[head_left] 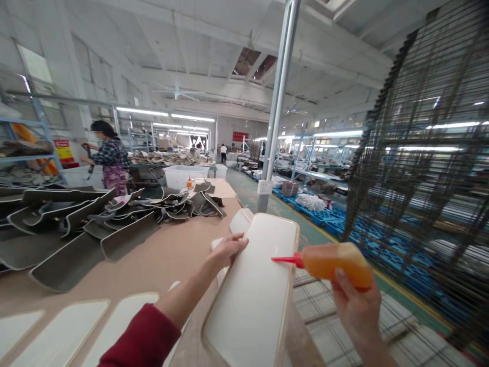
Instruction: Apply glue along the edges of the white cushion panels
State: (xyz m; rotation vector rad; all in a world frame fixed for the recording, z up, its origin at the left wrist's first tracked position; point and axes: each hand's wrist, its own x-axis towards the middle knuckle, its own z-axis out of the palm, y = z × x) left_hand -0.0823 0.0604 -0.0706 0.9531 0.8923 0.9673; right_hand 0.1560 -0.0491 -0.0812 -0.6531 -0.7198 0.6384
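The right hand (357, 311) is clenched around an orange glue bottle (336, 263), held level with its red nozzle (284, 260) pointing left, the tip over the right part of a white panel (252, 290). Whether the tip touches the panel cannot be told. The left hand (227, 251) rests on the panel's left edge, fingers spread flat across the top and thumb at the rim — pressing rather than closed around it. The arm behind it wears a red sleeve (143, 339).

The panel is long, with rounded corners and a tan border, and lies tilted on the table (168, 260), its near end hanging past the table edge. Just beyond the left hand, more white panels (240, 220) lie partly under it. Further left of that hand, other flat white pieces (61, 331) lie in a row, and past them a heap of dark grey curved parts (95, 219).

Below the right hand is a wire grid (328, 306); to its right stands a tall wire rack (428, 168). Far off beyond the heap, a person (110, 160) stands at another bench.
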